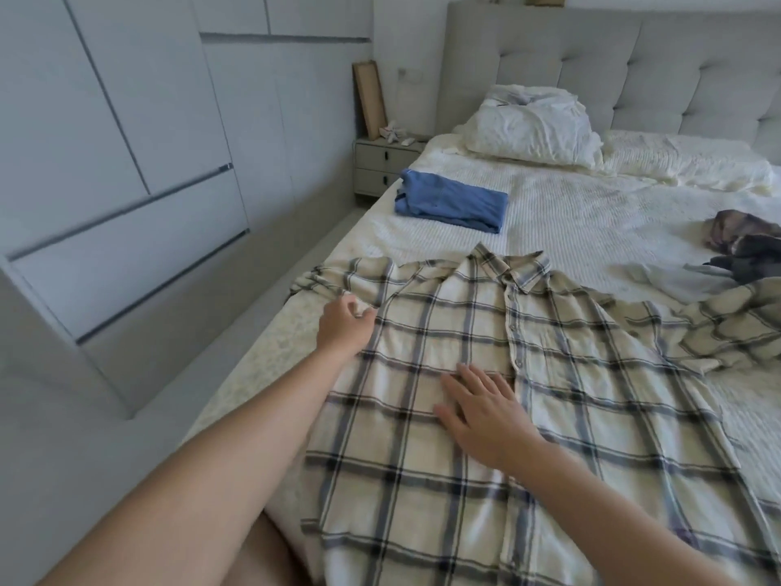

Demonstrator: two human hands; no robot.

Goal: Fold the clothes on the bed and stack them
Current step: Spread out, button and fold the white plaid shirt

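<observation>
Shirt in plaid (486, 374) lies spread front-up across the near part of the bed (591, 213), buttoned, collar toward the headboard, one sleeve out toward the left edge, the other trailing off to the right. Left hand (344, 327) pinches cloth at the shoulder seam beside that left sleeve, fingers curled on it. Right hand (486, 416) lies flat on the chest panel, fingers straight and spread, pressing the cloth down (a smoothing or anchoring hold, by the look of it).

Progress, as judged: one garment done, a folded blue piece (452, 203) set well apart toward the pillows. The plaid shirt is laid out but not yet folded. A dark crumpled heap (744, 243) waits at the right edge; how many pieces it holds I cannot tell.

Count: folded 1, in hand 1, heap 1, pillow (532, 129) 1, nightstand (380, 162) 1
</observation>
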